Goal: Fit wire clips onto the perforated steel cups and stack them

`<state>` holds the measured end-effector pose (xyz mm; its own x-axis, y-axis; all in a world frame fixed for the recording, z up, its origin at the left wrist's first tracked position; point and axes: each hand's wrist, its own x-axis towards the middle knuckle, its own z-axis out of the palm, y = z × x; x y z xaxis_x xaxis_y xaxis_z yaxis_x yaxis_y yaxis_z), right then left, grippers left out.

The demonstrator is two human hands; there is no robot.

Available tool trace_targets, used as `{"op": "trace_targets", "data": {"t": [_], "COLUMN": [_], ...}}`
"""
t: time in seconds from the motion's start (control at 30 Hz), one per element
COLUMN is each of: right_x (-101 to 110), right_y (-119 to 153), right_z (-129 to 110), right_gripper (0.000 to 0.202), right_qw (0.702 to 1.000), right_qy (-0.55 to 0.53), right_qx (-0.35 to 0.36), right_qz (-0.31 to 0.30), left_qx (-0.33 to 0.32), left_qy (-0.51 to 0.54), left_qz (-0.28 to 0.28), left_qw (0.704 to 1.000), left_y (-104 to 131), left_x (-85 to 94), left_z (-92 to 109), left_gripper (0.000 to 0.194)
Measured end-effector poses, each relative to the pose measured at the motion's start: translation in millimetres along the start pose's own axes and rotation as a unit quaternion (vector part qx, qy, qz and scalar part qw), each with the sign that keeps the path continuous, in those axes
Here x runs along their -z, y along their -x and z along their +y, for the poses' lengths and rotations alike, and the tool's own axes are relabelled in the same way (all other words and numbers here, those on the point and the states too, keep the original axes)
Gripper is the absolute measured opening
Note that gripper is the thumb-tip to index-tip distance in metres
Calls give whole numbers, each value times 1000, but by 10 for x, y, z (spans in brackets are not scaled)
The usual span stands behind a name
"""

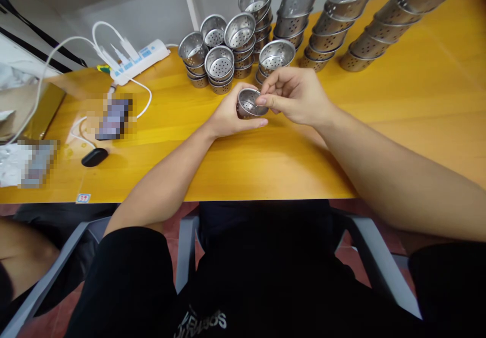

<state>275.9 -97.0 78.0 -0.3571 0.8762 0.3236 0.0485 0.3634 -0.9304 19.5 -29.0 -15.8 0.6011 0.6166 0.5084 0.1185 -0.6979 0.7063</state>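
Note:
A small perforated metal cup (247,106) is held just above the yellow table, its mouth tilted toward me. My left hand (227,116) wraps round it from the left, with the thumb along the near side. At the cup's right rim, my right hand (298,97) pinches thumb and forefinger together. Something thin seems to show at those fingertips, but it is too small to name. Behind both hands, a perforated cup (276,54) tops a short stack, partly hidden by the right hand.
Several stacks of perforated cups line the back, from a short stack (219,67) to a tall leaning one (387,29). On the left are a white power strip (142,62) with cables, a blurred phone (115,119) and a black oval object (94,157). Someone's knee (26,252) shows lower left.

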Motion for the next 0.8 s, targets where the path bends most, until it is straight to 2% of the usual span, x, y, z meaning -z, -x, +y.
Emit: {"op": "trace_targets", "data": {"t": [0.23, 0.6, 0.8], "right_x": [-29, -23, -30], "right_y": [-17, 23, 9], "right_z": [128, 79, 154], "right_gripper": [73, 68, 69], "right_qw": [1000, 999, 1000], "right_qy": [-12, -36, -16], "right_qx": [-3, -16, -3], "right_qz": [-1, -14, -10], "left_qx": [13, 27, 86], "left_qy": [-26, -29, -34], "left_qz": [-2, -3, 4], "left_qw": [1000, 999, 996], "left_y": [5, 16, 4], "left_x": [-8, 40, 63], "left_z": [13, 166, 315], "left_gripper": [89, 79, 80]}}
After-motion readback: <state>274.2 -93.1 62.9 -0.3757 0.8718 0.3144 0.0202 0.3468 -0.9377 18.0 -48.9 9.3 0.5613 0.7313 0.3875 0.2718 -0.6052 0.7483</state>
